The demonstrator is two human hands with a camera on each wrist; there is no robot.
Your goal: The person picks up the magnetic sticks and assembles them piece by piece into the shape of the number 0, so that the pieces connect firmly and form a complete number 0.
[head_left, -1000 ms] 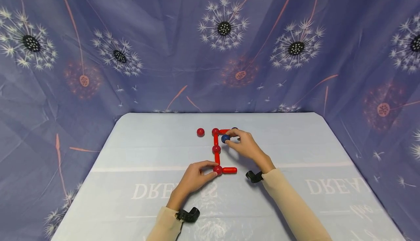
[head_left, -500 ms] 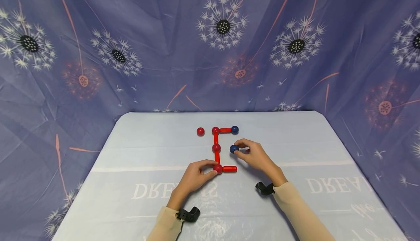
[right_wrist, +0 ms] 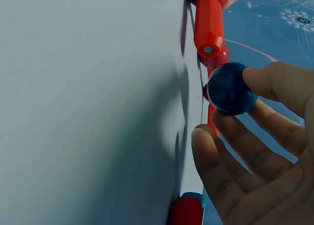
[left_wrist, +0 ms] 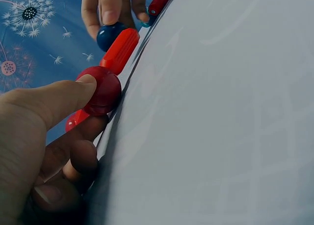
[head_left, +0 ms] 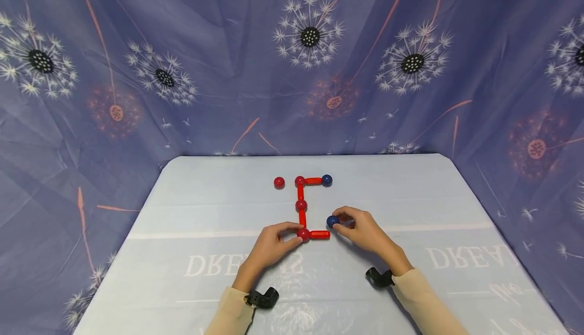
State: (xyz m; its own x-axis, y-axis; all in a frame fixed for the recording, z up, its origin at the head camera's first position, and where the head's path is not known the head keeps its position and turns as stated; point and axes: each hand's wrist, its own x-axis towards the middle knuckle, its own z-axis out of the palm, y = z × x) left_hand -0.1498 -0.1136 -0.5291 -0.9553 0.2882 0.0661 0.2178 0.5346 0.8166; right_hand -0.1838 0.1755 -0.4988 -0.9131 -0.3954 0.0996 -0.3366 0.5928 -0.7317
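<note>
1. Two hands at work on a pale worktop (head_left: 191, 213), ringed by blue dandelion-print cloth (head_left: 137, 71).
2. Right hand (head_left: 365, 231) drawn back toward the body from the far end of the red figure within the past second, now level with the near bar; grip pinched around a blue ball (head_left: 332, 220), thumb and fingertips clamped on it.
3. Left hand (head_left: 269, 248) unmoved through that second, grip pinched on the red corner ball (head_left: 303, 234), bracing the frame.
4. Red frame (head_left: 301, 206): three red balls joined by short rods, one top arm capped with a second blue ball (head_left: 326, 180), one bottom rod (head_left: 319, 234) open-ended.
5. Carried blue ball just beside that open rod end, not yet touching; judged from the shift, capping of the lower arm close at hand.
6. Glossy, round, dark blue, small enough to hide between three fingertips.
7. One loose red ball (head_left: 279, 182) left of the frame, apart.
</note>
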